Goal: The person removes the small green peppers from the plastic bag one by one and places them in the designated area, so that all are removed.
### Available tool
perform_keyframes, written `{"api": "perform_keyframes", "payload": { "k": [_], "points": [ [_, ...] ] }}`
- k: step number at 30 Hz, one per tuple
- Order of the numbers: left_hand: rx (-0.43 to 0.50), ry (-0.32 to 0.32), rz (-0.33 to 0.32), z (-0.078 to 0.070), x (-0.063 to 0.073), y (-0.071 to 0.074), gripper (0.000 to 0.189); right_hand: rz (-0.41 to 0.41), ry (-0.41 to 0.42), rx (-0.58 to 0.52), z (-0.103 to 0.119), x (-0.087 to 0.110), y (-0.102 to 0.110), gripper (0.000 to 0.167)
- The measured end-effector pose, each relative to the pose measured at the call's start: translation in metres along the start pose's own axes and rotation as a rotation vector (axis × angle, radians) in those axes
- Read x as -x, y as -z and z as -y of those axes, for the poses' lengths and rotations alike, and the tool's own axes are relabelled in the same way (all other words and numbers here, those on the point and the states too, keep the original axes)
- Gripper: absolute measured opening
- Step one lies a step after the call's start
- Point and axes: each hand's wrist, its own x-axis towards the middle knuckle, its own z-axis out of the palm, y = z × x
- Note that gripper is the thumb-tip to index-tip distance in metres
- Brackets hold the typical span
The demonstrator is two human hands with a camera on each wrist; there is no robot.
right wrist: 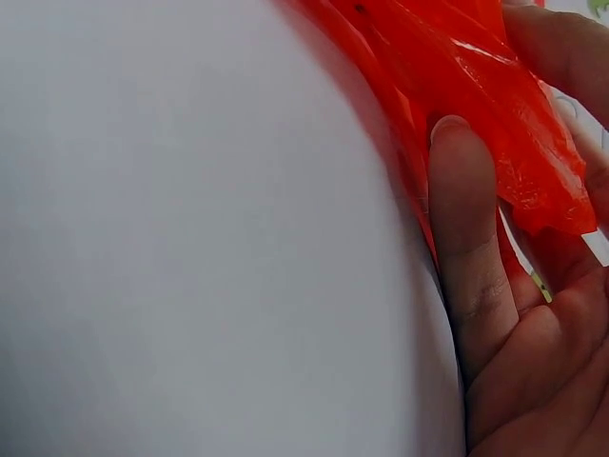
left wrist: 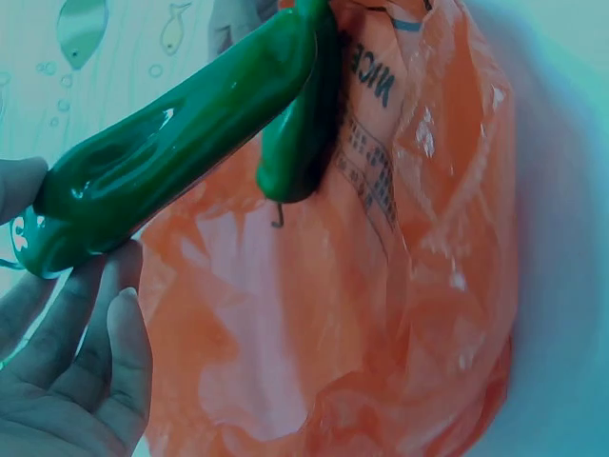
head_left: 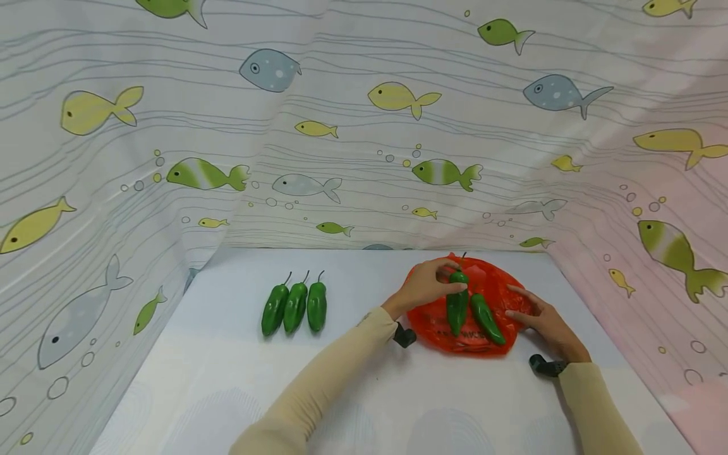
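Note:
My left hand (head_left: pixel 423 287) pinches a green chili pepper (head_left: pixel 457 306) near its stem end, between thumb and fingertips. In the left wrist view this pepper (left wrist: pixel 171 143) slants across a red plastic bag (left wrist: pixel 333 314). A second green pepper (head_left: pixel 486 319) lies on the bag (head_left: pixel 423 332) to the right of the held one. My right hand (head_left: pixel 548 325) holds the right edge of the bag. The right wrist view has a fold of red plastic (right wrist: pixel 533 162) between thumb and fingers; some fingers are partly hidden behind it.
On the left of the white table (head_left: pixel 227 379), three green peppers (head_left: pixel 294 308) lie side by side, stems pointing away. Fish-printed sheeting (head_left: pixel 352 151) stands around the table at the back and sides.

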Motion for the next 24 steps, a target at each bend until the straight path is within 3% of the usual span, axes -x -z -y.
{"api": "perform_keyframes", "payload": {
  "k": [10, 24],
  "points": [
    [-0.011, -0.044, 0.019, 0.007, 0.005, 0.009, 0.047, 0.008, -0.002, 0.011, -0.002, 0.002, -0.001, 0.082],
    [-0.022, -0.057, -0.039, 0.015, 0.017, 0.043, 0.049, 0.005, 0.018, -0.005, 0.000, 0.001, -0.001, 0.080]
  ]
}}
